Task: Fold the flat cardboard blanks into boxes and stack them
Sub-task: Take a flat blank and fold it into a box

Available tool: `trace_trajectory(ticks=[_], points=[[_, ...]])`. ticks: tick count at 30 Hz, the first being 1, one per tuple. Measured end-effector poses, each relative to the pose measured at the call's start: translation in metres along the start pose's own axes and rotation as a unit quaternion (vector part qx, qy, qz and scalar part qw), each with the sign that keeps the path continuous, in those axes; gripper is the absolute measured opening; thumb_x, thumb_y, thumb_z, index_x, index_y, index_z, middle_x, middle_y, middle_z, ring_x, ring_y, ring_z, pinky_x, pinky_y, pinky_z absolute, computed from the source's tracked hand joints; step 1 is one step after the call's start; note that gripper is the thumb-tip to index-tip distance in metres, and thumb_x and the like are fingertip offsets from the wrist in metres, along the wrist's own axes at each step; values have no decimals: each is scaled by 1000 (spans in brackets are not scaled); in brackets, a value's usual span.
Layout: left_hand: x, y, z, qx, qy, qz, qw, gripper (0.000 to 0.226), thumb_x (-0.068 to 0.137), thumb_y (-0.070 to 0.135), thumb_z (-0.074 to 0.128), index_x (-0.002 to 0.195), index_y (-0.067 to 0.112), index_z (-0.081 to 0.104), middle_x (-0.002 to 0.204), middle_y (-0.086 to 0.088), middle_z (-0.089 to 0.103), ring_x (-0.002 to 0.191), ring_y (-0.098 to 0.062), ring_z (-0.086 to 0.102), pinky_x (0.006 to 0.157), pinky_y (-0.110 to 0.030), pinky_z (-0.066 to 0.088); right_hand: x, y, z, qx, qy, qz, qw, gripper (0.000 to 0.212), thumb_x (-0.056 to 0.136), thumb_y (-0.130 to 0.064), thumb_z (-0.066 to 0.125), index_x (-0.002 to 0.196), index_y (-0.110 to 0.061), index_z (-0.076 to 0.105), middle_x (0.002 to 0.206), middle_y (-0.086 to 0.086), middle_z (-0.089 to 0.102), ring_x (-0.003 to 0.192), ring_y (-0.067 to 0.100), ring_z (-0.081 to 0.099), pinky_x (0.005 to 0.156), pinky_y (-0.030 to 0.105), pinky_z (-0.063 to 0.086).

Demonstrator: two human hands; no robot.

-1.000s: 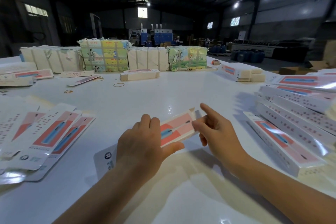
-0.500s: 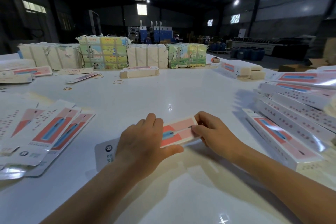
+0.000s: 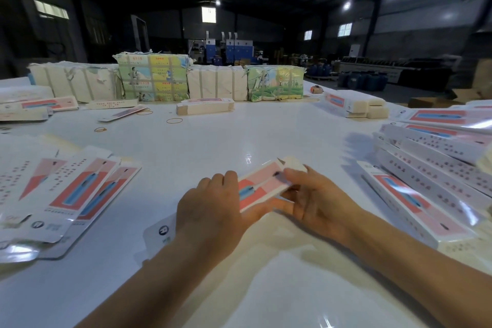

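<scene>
Centrally, low in the frame, my left hand point(image 3: 210, 210) and right hand point(image 3: 314, 200) both grasped the half-folded box point(image 3: 259, 186) on the table point(image 3: 213, 141).

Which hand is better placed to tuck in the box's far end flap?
Right: the right hand already pinches the box near its open flap; the left hand steadies the middle.

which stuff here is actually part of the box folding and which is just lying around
Part of the job:
- box being folded, held by left hand and right hand
- flat blanks, fanned out at left
- folded boxes, stacked at right

Just lying about:
- rubber bands on the white table
- wrapped bundles at the far edge
</scene>
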State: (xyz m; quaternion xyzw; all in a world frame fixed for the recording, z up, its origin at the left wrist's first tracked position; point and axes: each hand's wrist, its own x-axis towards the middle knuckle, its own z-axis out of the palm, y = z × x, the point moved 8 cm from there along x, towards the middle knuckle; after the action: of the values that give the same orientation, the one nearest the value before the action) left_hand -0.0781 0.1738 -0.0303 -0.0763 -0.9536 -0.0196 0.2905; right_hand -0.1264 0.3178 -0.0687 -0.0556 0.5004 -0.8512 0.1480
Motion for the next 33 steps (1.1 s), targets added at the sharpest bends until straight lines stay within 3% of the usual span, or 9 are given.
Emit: trace_trajectory(ticks=[2, 4, 7, 9, 11, 14, 16, 23, 33], points=[[-1, 3, 1, 3, -7, 0, 1000, 83, 53, 81, -11, 102, 30, 32, 89, 16, 40, 76, -5, 41, 57, -18, 29, 1, -9, -8, -51, 46, -76, 995, 24, 78, 2, 63, 102, 1, 60, 86, 15, 71, 78, 26, 71, 66, 32, 59], [-1, 7, 0, 12, -7, 2, 1000, 79, 56, 81, -6, 103, 30, 32, 89, 17, 37, 74, -5, 42, 55, -16, 26, -10, -26, -7, -243, 83, -189, 948, 14, 89, -4, 57, 103, -2, 60, 84, 10, 72, 79, 25, 71, 70, 31, 58], [-3, 14, -1, 24, 2, 0, 1000, 67, 58, 80, -3, 94, 29, 22, 86, 15, 36, 70, -7, 41, 54, -15, 23, -32, -35, 13, -591, 105, -318, 734, 22, 98, -25, 44, 115, -18, 57, 87, -3, 68, 77, 13, 65, 66, 18, 49], [-4, 17, -3, 36, -1, 1, 999, 66, 60, 79, -1, 95, 28, 24, 86, 14, 36, 71, -8, 41, 57, -16, 25, -36, -33, 22, -644, 99, -342, 677, 28, 99, -29, 37, 121, -22, 53, 92, -4, 67, 76, 12, 61, 64, 14, 44], [-4, 16, -5, 54, 7, 1, 998, 69, 63, 78, 3, 101, 27, 32, 87, 13, 36, 72, -7, 41, 60, -17, 28, -37, -34, 22, -617, 90, -332, 707, 25, 99, -32, 39, 114, -24, 57, 87, -8, 68, 76, 12, 61, 66, 18, 48], [-3, 11, -16, 34, 34, -7, 999, 75, 66, 76, 10, 106, 22, 42, 87, 11, 46, 70, -8, 45, 58, -18, 33, -25, -31, 8, -350, 75, -233, 904, 30, 96, -33, 48, 89, -17, 71, 84, 0, 74, 82, 17, 69, 76, 28, 56], [-4, 11, -23, -25, 46, 0, 999, 70, 69, 70, 29, 90, 10, 57, 73, 0, 60, 54, -13, 53, 47, -20, 37, -16, -27, 3, -216, 58, -176, 959, 30, 96, -21, 49, 84, -11, 75, 88, 11, 74, 86, 24, 71, 78, 33, 57], [-8, 14, -28, -35, 88, 21, 995, 62, 65, 62, 51, 79, 4, 63, 64, -8, 62, 46, -20, 55, 42, -22, 38, -14, -33, 0, -145, 38, -169, 974, 40, 93, 1, 46, 81, -18, 79, 86, 13, 74, 78, 24, 72, 64, 28, 57], [-8, 17, -33, -25, 115, 58, 991, 65, 69, 63, 36, 74, 4, 62, 58, -8, 58, 43, -21, 52, 41, -24, 43, -26, -38, 6, -334, 53, -232, 912, 60, 89, 1, 39, 78, -45, 75, 89, -18, 73, 90, 10, 70, 80, 29, 58]])
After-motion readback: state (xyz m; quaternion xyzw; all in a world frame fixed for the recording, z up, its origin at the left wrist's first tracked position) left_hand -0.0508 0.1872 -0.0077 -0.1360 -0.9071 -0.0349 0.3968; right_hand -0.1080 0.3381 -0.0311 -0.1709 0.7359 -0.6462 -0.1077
